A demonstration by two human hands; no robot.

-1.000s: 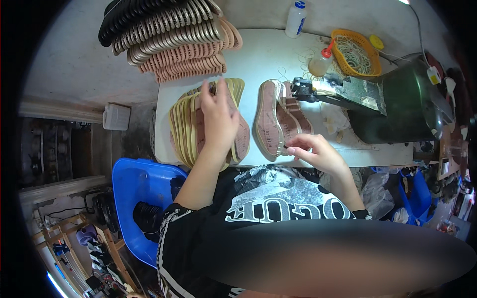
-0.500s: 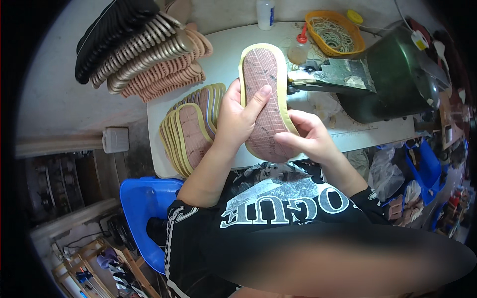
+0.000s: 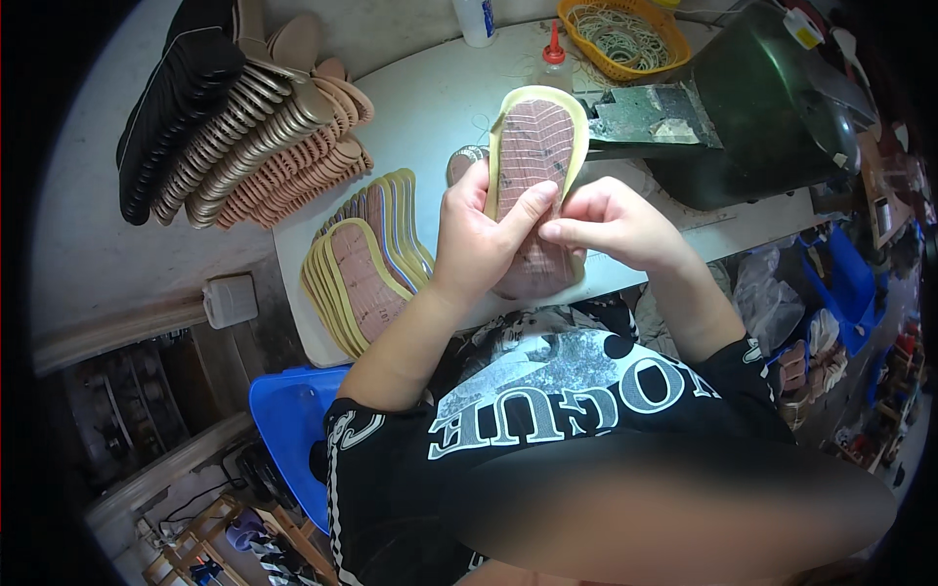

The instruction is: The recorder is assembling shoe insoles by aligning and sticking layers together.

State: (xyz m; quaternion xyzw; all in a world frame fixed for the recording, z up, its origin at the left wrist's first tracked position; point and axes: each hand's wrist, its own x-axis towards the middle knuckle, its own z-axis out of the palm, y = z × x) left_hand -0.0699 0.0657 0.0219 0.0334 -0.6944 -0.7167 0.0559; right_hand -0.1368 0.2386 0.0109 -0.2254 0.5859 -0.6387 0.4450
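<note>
My left hand [image 3: 481, 230] holds a shoe insole [image 3: 532, 146] upright above the table, its thumb across the face and its fingers behind. The insole has a pinkish, line-marked face and a pale yellow rim. At its right edge my right hand [image 3: 616, 225] is closed, thumb and fingertips pinching near the middle; the exact grip is partly hidden. Left of the hands, a fanned row of similar yellow-rimmed insoles [image 3: 362, 259] lies on the table. A small dark rounded end [image 3: 463, 162] of another piece shows behind my left hand.
On the white table [image 3: 430, 93] stands a green sewing machine [image 3: 752, 107], right of the hands. Beyond are a red-tipped bottle [image 3: 554, 66], a yellow basket of cord [image 3: 625, 39] and a white bottle [image 3: 476, 21]. Stacked black and pink soles [image 3: 254, 127] rise far left; a blue chair [image 3: 288, 410] sits below.
My right hand has moved up along the insole's edge, from its lower end to near the middle. The insole has tilted slightly. The whole view has shifted a little.
</note>
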